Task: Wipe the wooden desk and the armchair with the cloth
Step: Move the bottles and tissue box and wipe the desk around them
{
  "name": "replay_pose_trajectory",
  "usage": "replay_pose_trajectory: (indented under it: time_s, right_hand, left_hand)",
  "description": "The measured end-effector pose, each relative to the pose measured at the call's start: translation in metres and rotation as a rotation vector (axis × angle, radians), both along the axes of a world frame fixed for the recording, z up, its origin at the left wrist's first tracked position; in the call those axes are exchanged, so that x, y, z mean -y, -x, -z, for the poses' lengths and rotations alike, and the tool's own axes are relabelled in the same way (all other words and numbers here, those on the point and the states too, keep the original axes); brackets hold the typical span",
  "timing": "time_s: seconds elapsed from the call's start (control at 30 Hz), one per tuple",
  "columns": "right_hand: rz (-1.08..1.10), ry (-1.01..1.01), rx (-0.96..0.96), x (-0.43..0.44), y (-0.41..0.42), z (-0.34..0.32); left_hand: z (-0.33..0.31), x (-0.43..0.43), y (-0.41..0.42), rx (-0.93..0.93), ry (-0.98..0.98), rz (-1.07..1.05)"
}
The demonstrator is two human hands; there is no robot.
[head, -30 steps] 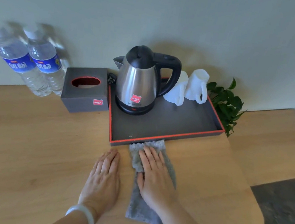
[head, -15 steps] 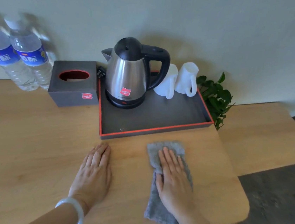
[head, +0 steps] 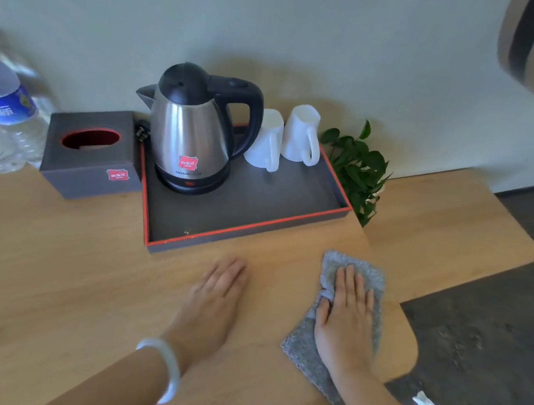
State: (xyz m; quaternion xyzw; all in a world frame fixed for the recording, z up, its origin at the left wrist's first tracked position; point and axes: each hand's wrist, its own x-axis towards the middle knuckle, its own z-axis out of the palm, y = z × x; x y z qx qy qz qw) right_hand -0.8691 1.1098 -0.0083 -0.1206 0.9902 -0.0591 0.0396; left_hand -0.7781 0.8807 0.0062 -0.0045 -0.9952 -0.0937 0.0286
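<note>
1. Our right hand (head: 346,324) lies flat, fingers straight and together, pressing the grey cloth (head: 364,273) onto the wooden desk (head: 50,277) near its right corner.
2. Our left hand (head: 215,296) rests flat on the desk, holding nothing.
3. We judge this to be the desk-wiping step; the next move needs steady pressure along the edge.

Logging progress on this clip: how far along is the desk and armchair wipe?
Done: unclear; the desk shows no wipe marks. In hand: right hand presses the cloth flat near the desk's right front corner; left hand rests flat. Left: the armchair, not recognisably in view.
</note>
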Motion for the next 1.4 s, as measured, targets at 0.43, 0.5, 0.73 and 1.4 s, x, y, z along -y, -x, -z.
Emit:
replay_pose_trajectory:
  time_s: [0.43,0.5,0.73,1.4]
  right_hand:
    - [-0.183,0.055,-0.065,0.028,0.080,0.003]
    - [0.051,0.082,-0.053,-0.001,0.090,0.004]
    - [-0.032,0.006,-0.044,0.005,0.103,0.006]
    - [0.333,0.004,-0.001,-0.074,0.018,0.006]
  left_hand:
    - [0.004,-0.034,0.029,0.067,0.013,-0.167]
    - [0.004,-0.033,0.029,0.062,0.019,-0.165]
    - [0.004,-0.034,0.030,0.067,0.004,-0.182]
    - [0.005,-0.039,0.030,0.010,-0.009,-0.192]
